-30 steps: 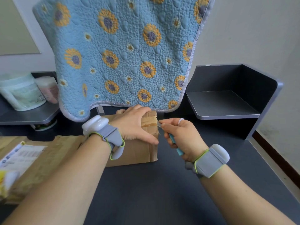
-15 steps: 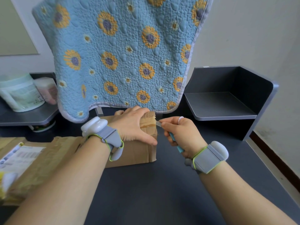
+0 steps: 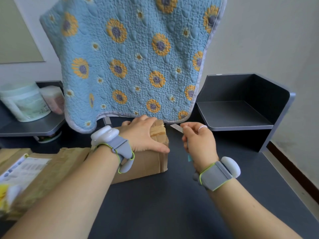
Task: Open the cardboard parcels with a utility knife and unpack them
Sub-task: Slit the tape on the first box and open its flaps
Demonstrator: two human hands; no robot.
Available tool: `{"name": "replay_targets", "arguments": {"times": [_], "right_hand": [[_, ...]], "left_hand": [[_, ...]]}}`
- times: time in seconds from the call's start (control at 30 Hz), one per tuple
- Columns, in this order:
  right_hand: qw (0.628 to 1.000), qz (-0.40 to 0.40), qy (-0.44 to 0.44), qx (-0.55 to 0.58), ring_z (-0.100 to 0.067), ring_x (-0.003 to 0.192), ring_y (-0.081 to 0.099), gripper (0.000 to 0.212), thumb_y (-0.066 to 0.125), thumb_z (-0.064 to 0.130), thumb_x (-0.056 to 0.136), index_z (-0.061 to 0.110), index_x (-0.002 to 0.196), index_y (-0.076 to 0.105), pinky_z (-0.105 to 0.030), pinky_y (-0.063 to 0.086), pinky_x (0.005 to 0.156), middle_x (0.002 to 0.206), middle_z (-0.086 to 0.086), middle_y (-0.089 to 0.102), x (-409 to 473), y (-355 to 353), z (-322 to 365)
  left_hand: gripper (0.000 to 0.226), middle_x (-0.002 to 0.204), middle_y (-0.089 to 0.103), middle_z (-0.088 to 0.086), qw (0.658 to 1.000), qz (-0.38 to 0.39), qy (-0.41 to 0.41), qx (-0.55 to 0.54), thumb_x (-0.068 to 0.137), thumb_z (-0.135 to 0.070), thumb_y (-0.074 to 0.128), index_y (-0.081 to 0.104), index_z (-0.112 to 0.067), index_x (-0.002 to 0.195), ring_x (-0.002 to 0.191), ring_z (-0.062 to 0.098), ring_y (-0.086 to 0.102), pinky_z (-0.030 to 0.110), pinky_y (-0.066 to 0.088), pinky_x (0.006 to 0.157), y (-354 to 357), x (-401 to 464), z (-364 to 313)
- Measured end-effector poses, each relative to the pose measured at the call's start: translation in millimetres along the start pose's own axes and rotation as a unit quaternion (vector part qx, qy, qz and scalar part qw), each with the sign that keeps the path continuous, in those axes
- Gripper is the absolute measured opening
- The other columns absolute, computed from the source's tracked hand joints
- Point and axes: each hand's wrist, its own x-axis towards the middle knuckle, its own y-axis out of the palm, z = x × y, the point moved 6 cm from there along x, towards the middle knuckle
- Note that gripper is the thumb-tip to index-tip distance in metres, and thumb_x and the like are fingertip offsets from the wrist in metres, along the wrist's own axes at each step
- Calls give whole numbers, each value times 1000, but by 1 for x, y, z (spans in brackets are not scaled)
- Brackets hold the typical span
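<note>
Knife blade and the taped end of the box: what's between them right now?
Nothing. In the head view the knife blade points at the box end across a short gap of bare dark table; the left hand lies on the box.

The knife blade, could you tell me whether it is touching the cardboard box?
Apart. The head view shows dark table between the knife blade and the cardboard box.

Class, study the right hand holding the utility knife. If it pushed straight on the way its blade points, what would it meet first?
The right hand points the utility knife up and left. Its tip is just clear of the taped cardboard parcel; that top corner probably comes first, though depth is unclear and it may pass behind toward the quilt.
</note>
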Motion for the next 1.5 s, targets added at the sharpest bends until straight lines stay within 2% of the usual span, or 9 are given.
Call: {"name": "replay_targets", "arguments": {"times": [0.2, 0.3, 0.4, 0.53, 0.73, 0.87, 1.03, 1.23, 1.5], "right_hand": [[983, 105, -50, -144, -7, 48, 48, 14, 64, 19, 83, 27, 71, 62, -22, 42, 48, 62, 6, 56, -4, 11, 12], [967, 112, -82, -214, -7, 56, 50, 7, 66, 22, 82, 27, 77, 64, -28, 48, 59, 68, 10, 56, 0, 9, 20], [944, 94, -130, -288, -9, 59, 51, 6, 63, 22, 84, 27, 80, 63, -25, 44, 59, 68, 14, 54, 4, 9, 31], [899, 66, -169, -398, -19, 80, 56, 9, 56, 26, 87, 25, 91, 64, -27, 41, 65, 82, 6, 56, 10, 16, 45], [890, 73, -190, -409, -15, 65, 51, 12, 53, 23, 88, 24, 94, 64, -26, 40, 61, 77, 6, 55, 17, 23, 54], [874, 89, -181, -443, -18, 71, 51, 12, 54, 25, 89, 23, 94, 64, -27, 38, 60, 79, 4, 55, 30, 29, 55], [849, 106, -151, -495, -26, 89, 57, 19, 49, 17, 90, 18, 102, 64, -26, 37, 67, 104, -6, 67, 46, 37, 58], [832, 109, -137, -527, -29, 103, 58, 25, 48, 14, 91, 16, 110, 64, -25, 38, 72, 114, -9, 65, 50, 41, 64], [823, 112, -114, -545, -30, 108, 57, 29, 45, 8, 92, 11, 114, 62, -30, 44, 80, 119, -12, 63, 47, 45, 69]], "left_hand": [[117, 148, 22, 1, 999, 20, -40, -28, 57, -79, 59, 14, -19, 146, 138, 24, 24, 41, 26, 110, -3, -1, -4], [83, 150, 31, 2, 994, 47, -14, -97, 81, -59, 55, 25, -15, 145, 134, 19, 35, 28, 29, 107, -15, -3, 10], [61, 143, 44, 2, 985, 72, -15, -156, 87, -35, 58, 34, -19, 141, 124, 17, 48, 32, 37, 106, -18, -5, 30], [71, 142, 45, 3, 972, 80, -46, -216, 83, -43, 60, 31, -20, 143, 126, 19, 48, 35, 38, 107, -3, -8, 39], [80, 149, 34, 3, 964, 38, -87, -249, 86, -58, 46, 8, -24, 148, 127, 24, 45, 28, 38, 98, 17, 0, 24], [81, 145, 40, 7, 942, 2, -115, -314, 88, -52, 48, 4, -23, 148, 125, 28, 47, 33, 39, 101, 21, 11, 12], [77, 129, 54, 17, 900, -38, -139, -412, 88, -37, 54, 10, -17, 147, 112, 35, 56, 45, 47, 95, 28, 22, -2], [74, 122, 56, 19, 876, -66, -161, -449, 88, -29, 52, 9, -13, 146, 101, 35, 58, 45, 50, 89, 33, 27, -11], [77, 129, 52, 16, 876, -75, -164, -447, 90, -30, 50, 0, -16, 148, 101, 31, 56, 34, 46, 77, 33, 25, -14]]}}
